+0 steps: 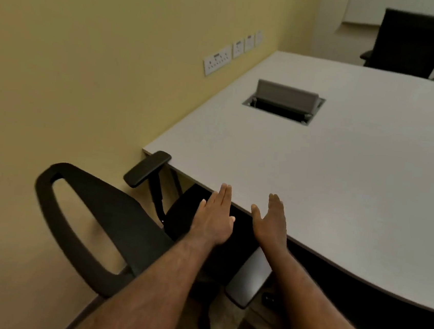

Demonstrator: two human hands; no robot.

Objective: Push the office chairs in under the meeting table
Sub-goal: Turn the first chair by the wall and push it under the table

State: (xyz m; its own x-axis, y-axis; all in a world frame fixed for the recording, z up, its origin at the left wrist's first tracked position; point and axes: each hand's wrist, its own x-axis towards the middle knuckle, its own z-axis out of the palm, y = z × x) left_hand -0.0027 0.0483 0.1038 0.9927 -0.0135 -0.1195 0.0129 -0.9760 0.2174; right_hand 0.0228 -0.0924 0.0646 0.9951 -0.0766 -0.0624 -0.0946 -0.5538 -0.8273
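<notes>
Left hand [214, 219] and right hand [271, 223], lower centre of the frame: fingers straight, grip open, nothing held, both over the near edge of the table [343, 177]. Near chair [113, 223], lower left: seat partly under the table, backrest angled out toward the wall, armrest [147, 168] touching the table corner. Second chair [410, 42], upper right, at the table's far side.

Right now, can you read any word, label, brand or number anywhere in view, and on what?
No readable text.
Wall sockets: small dark marks, too blurred to read.
Table, its cable box, near chair, far chair: no lettering shows.
</notes>
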